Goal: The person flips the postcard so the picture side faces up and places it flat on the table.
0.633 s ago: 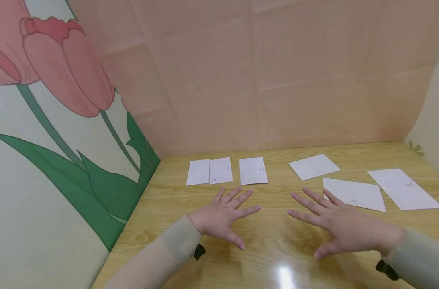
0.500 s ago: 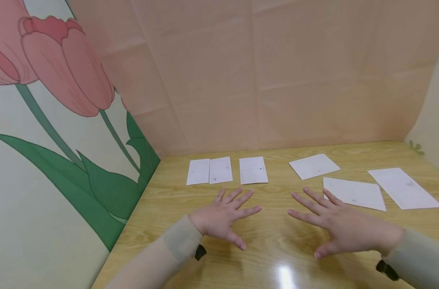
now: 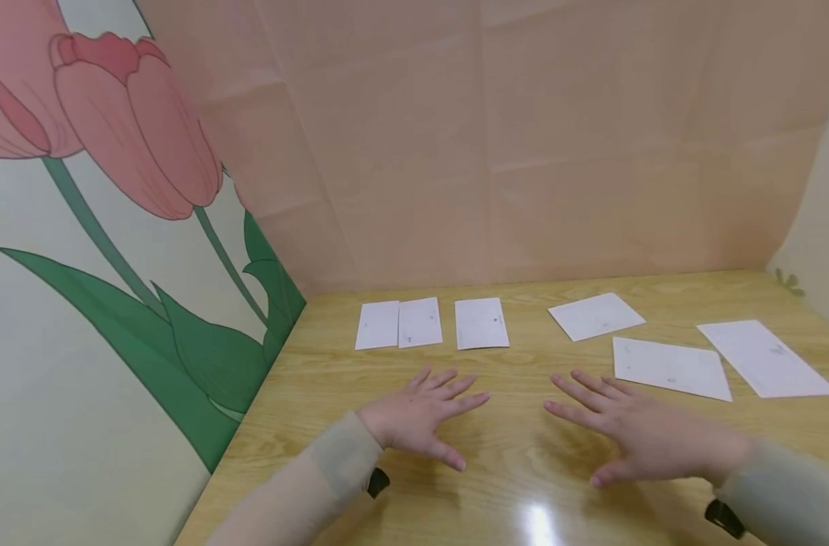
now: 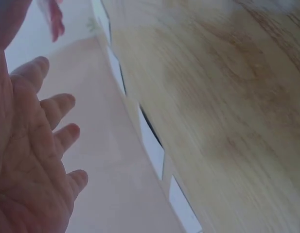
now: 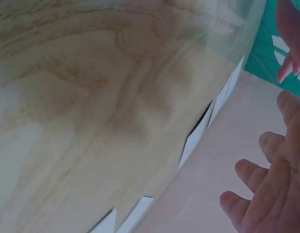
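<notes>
Fingers (image 3: 578, 415) have slipped slightly nearer on both the left hand (image 3: 416, 421) and right hand (image 3: 649, 437)!
Splayed wide, gripping nothing, they're short of the white cards (image 3: 482, 323) on the desk (image 3: 516, 413): three far left, three right, faint marks too small to read.

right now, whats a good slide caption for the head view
Left hand and right hand, fingers spread, hover over a wood-grain table, with six white sheets lying beyond.
</notes>
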{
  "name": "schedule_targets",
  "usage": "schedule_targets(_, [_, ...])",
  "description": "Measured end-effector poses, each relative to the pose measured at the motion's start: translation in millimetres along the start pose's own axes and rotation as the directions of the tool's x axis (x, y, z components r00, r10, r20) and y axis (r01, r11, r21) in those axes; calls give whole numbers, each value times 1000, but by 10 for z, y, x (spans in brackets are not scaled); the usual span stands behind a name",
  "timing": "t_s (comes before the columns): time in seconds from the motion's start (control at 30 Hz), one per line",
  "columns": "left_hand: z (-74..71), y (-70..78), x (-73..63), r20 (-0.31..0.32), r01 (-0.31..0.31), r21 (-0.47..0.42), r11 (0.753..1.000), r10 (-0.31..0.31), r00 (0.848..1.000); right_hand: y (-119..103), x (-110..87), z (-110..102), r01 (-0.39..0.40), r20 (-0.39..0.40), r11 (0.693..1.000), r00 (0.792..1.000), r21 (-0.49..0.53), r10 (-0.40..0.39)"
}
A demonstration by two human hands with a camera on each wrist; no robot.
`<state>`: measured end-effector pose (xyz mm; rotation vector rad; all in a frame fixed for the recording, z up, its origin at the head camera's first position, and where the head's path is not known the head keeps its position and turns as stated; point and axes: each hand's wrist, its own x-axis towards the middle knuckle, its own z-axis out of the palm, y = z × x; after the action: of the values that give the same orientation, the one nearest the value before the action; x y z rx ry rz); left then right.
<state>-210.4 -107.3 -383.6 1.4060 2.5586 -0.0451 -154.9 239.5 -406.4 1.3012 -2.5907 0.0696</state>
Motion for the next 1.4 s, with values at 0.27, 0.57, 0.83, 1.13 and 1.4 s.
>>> schedule_targets(0.27, [164,-200,16,-38,74,-158,985,-81,996,55,103,217,-120,90,984,990,134,109])
schedule_targets(0.57, [354,-658,-5,-109,275,-402,873,-344,933,103,434,375,-246,166,935,964,257,208])
schedule_targets(0.83, [370,-1011,65,-160,433,-525,733,-584,796,29,979,498,-315,184,902,945,296,270])
schedule_targets(1.13, [392,-1286,180,-176,523,-506,687,-675,717,-4,1522,658,-350,177,883,935,312,308])
schedule_targets(1.4, [463,-1522,243,-139,611,-475,634,-739,659,13,1938,789,-418,235,855,904,307,358])
